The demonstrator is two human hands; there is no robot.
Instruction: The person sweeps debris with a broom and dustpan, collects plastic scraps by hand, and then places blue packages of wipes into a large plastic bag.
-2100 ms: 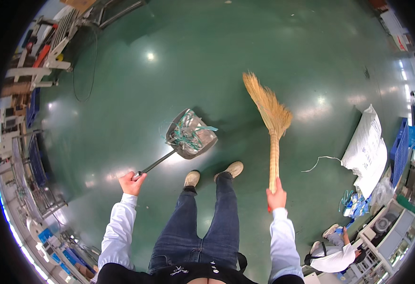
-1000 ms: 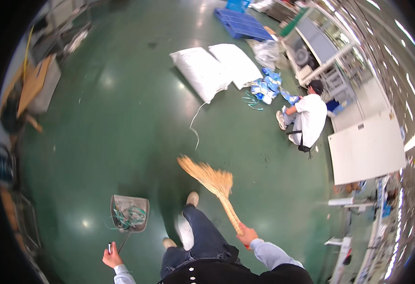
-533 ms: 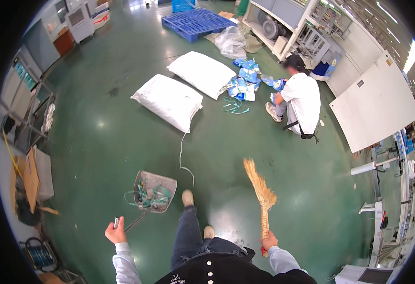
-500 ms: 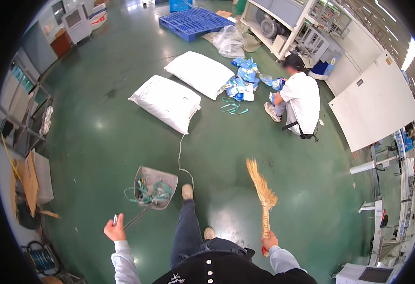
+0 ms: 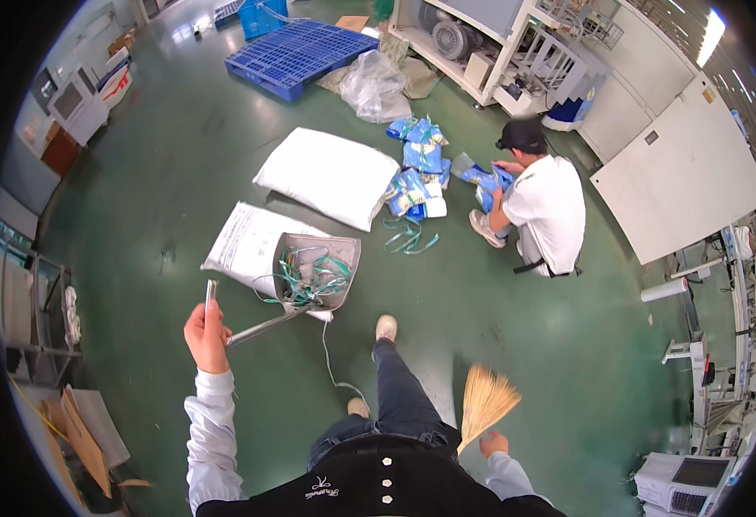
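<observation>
Green workshop floor fills my view. My left hand (image 5: 206, 334) is clenched around the metal handle of a long-handled dustpan (image 5: 316, 272), held left of centre, its pan heaped with teal strapping scraps (image 5: 309, 269). Its long axis runs from my fist at lower left up to the pan, mouth toward the upper right over a white sack (image 5: 244, 244). My right hand (image 5: 492, 445), bottom centre-right, grips a straw broom (image 5: 485, 401), bristles fanning upward. I judge this the carrying stage; emptying needs the pan kept level. A crouching person (image 5: 540, 207) sorts blue bags (image 5: 414, 172) at upper right.
</observation>
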